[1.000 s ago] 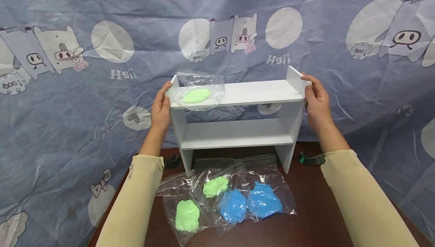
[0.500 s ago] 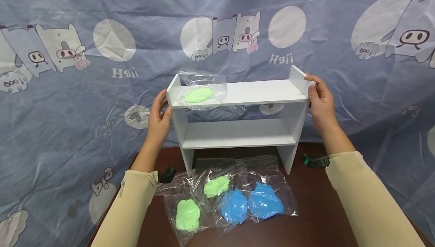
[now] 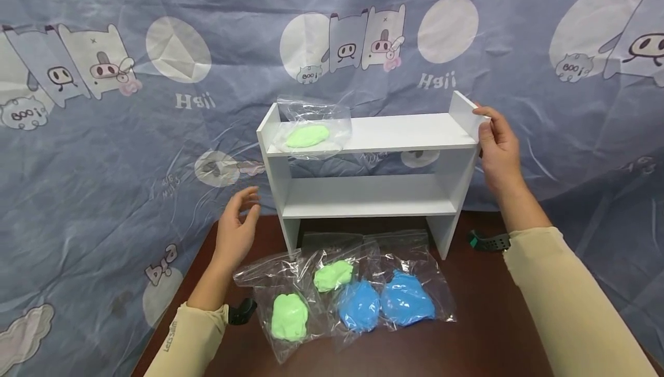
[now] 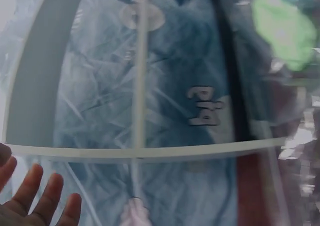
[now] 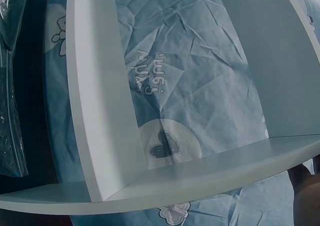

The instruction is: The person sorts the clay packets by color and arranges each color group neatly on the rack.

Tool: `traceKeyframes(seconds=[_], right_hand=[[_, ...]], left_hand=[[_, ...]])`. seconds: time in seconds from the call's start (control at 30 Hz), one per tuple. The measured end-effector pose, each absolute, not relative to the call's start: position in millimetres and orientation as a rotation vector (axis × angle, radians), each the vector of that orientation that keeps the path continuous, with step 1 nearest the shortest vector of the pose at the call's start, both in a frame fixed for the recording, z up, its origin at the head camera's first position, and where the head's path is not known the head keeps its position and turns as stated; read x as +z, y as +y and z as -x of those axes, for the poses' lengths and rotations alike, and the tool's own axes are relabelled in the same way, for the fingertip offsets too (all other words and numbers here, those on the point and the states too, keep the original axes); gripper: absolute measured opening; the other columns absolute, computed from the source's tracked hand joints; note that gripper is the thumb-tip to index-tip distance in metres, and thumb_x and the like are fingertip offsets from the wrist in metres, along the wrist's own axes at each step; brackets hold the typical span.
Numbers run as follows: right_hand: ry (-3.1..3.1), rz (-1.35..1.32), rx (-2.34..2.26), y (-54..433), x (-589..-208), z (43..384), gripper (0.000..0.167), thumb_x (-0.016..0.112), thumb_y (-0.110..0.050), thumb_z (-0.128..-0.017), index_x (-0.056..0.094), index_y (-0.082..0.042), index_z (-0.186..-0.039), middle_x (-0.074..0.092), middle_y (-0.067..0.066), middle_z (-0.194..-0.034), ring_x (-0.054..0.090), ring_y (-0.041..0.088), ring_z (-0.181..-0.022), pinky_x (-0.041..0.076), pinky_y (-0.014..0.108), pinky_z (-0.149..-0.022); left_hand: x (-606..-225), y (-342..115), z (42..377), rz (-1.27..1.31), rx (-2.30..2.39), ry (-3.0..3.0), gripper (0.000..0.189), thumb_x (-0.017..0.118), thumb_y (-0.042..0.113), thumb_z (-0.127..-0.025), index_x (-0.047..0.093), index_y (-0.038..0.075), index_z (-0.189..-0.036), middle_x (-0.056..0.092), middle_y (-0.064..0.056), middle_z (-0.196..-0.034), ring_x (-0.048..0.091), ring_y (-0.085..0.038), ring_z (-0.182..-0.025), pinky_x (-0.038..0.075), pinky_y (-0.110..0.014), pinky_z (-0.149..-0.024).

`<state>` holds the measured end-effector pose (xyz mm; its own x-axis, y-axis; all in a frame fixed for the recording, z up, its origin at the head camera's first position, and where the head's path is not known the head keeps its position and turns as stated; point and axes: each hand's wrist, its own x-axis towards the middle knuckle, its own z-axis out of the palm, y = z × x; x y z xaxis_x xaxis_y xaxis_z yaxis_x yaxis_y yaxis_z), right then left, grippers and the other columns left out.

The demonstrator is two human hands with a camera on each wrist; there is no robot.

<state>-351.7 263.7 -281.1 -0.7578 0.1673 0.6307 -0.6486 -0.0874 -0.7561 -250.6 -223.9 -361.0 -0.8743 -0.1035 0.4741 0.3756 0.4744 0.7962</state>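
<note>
White shelf [image 3: 373,196], upright on a dark table [image 3: 467,319], its long axis running left to right, long side facing the head camera. The right hand [image 3: 500,152] grips the top of its right panel [image 3: 461,112], probably to steady it. The left hand [image 3: 236,230] holds nothing, fingers loosely bent, near the left panel [image 3: 282,184] but apart. One bag [image 3: 308,135] lies on the top board's [image 3: 399,132] left end; four more bags [image 3: 407,302] lie at the shelf's foot, likely for easy reach

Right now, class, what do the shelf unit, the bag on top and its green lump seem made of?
Shelf unit: probably painted or laminated board, fairly matt; flat white panels, straight edges.
Bag: glossy thin plastic; see-through, creased, glinting.
Green lump: perhaps clay or dough; rounded, moulded-looking shape, finish unclear through the bag.
</note>
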Motion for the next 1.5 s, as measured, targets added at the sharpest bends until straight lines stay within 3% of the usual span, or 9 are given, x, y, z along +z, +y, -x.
traceKeyframes(seconds=[0.23,0.37,0.53,0.77,1.07,1.33,1.5], right_hand=[[-1.643,-0.484,1.863,263.4,-272.5,347.6,0.031,0.051,-0.020,-0.103,0.061,-0.010,-0.130,0.048,0.011,-0.150,0.056,0.013,-0.090,0.048,0.018,-0.068],[-1.648,-0.479,1.838,257.4,-266.3,341.6,0.030,0.051,-0.020,-0.103,0.062,-0.010,-0.130,0.061,0.006,-0.123,0.054,0.012,-0.079,0.045,0.019,-0.063],[-1.618,-0.493,1.827,255.7,-263.2,341.2,0.030,0.051,-0.017,-0.103,0.061,-0.006,-0.129,0.058,0.006,-0.097,0.054,0.013,-0.077,0.046,0.019,-0.063],[-1.616,-0.510,1.818,256.4,-262.1,339.5,0.029,0.051,-0.017,-0.103,0.062,-0.006,-0.128,0.056,0.006,-0.090,0.054,0.012,-0.074,0.045,0.019,-0.062],[-1.573,-0.519,1.881,262.7,-266.7,353.3,0.029,0.052,-0.018,-0.103,0.062,-0.009,-0.129,0.061,0.007,-0.105,0.057,0.016,-0.089,0.051,0.019,-0.069],[-1.542,-0.517,1.927,264.8,-276.1,358.3,0.029,0.054,-0.016,-0.101,0.062,-0.008,-0.128,0.061,0.007,-0.107,0.057,0.017,-0.091,0.052,0.019,-0.069],[-1.554,-0.505,1.951,263.1,-281.5,358.9,0.029,0.055,-0.017,-0.101,0.063,-0.009,-0.127,0.061,0.007,-0.106,0.057,0.016,-0.090,0.052,0.019,-0.068]], left_hand=[[-394.6,-230.2,240.4,0.103,-1.299,-2.496,0.030,0.053,0.023,-0.104,0.056,0.022,-0.134,0.064,-0.006,-0.106,0.064,-0.018,-0.087,0.052,-0.029,-0.070],[-413.0,-238.4,233.8,0.023,-1.297,-2.604,0.028,0.055,0.026,-0.103,0.057,0.019,-0.130,0.066,-0.010,-0.101,0.063,-0.018,-0.077,0.051,-0.029,-0.064],[-440.6,-248.9,229.5,-0.075,-1.578,-2.651,0.032,0.053,0.024,-0.104,0.053,0.011,-0.133,0.067,-0.022,-0.107,0.073,-0.029,-0.081,0.060,-0.039,-0.063],[-471.4,-258.6,221.2,-0.209,-1.696,-2.694,0.043,0.053,0.022,-0.104,0.045,0.005,-0.142,0.065,-0.028,-0.117,0.073,-0.025,-0.079,0.060,-0.040,-0.059],[-494.1,-264.8,212.5,-0.309,-1.536,-2.760,0.048,0.054,0.026,-0.103,0.042,0.019,-0.149,0.064,-0.024,-0.125,0.072,-0.021,-0.070,0.059,-0.038,-0.054],[-509.8,-266.2,201.0,-0.357,-1.618,-2.782,0.059,0.054,0.021,-0.103,0.030,0.023,-0.156,0.068,-0.023,-0.104,0.072,-0.024,-0.065,0.060,-0.039,-0.055],[-517.6,-262.9,195.8,-0.370,-1.649,-2.760,0.053,0.053,0.021,-0.104,0.037,0.022,-0.154,0.070,-0.019,-0.102,0.071,-0.023,-0.066,0.059,-0.038,-0.055]])
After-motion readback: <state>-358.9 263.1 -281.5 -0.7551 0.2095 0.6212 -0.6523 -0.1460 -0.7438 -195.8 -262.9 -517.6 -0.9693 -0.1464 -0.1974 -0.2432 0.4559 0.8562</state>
